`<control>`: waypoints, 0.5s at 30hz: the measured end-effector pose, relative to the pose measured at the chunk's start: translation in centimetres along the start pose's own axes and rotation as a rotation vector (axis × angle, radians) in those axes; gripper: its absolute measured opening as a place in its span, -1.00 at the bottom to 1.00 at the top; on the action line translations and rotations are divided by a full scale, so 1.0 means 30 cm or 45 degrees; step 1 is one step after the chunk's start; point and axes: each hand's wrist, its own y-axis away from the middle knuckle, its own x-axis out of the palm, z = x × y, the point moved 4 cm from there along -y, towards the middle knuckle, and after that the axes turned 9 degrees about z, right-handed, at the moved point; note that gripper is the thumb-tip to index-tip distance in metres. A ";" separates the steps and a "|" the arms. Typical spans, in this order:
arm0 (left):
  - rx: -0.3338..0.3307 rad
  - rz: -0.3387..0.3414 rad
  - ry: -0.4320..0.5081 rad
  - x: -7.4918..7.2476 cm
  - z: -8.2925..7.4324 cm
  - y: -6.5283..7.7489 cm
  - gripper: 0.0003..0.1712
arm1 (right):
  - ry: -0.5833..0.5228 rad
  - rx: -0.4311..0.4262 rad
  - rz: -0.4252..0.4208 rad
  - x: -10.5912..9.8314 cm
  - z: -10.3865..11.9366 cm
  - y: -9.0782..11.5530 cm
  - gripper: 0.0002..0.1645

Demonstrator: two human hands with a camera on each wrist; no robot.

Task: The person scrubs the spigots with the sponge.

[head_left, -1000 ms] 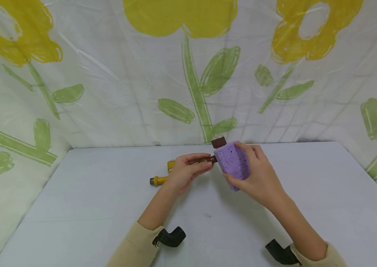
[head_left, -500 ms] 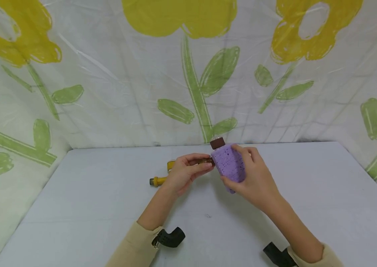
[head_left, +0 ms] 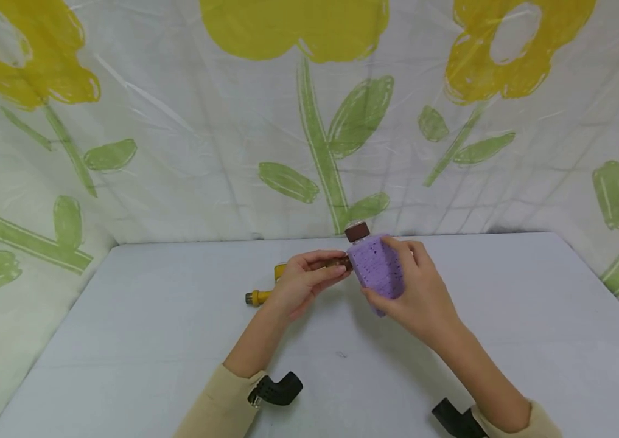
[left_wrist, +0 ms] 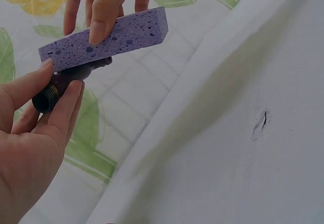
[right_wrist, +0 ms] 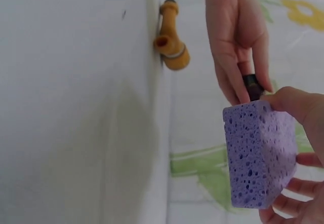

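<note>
In the head view my left hand (head_left: pixel 309 283) pinches one end of a dark brown pipe fitting (head_left: pixel 357 231) between thumb and fingers. The left wrist view shows the fitting's round open end (left_wrist: pixel 44 101), with thread-like rings behind it. My right hand (head_left: pixel 424 289) grips a purple sponge (head_left: pixel 377 267) by its edges and holds it against the fitting, above the table. The sponge covers the fitting's middle in the head view. A yellow branched pipe fitting (right_wrist: pixel 172 39) lies on the table, partly hidden behind my left hand in the head view.
A white-covered table (head_left: pixel 150 328) stretches below both hands. Behind it hangs a pale sheet (head_left: pixel 178 152) painted with yellow flowers and green leaves. Black wrist mounts (head_left: pixel 282 389) stick out from the beige sleeves.
My right hand and the sponge have shifted slightly left and down over the brown fitting compared with one second ago. The left hand and the yellow fitting stay nearly in place.
</note>
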 end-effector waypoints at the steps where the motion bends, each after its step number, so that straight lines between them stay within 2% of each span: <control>1: -0.002 -0.001 0.000 -0.002 0.001 0.000 -0.60 | -0.005 -0.007 0.008 0.004 0.003 0.001 0.05; 5: -0.012 -0.007 -0.002 -0.005 0.003 0.001 -0.60 | 0.028 -0.033 0.003 0.004 0.007 0.001 0.06; 10: -0.034 -0.032 -0.017 0.003 0.001 0.000 -0.55 | 0.038 0.004 -0.037 -0.015 -0.001 -0.002 0.05; 15: -0.037 -0.038 -0.032 0.002 0.002 0.002 -0.55 | -0.001 -0.011 -0.001 0.008 0.006 0.003 0.04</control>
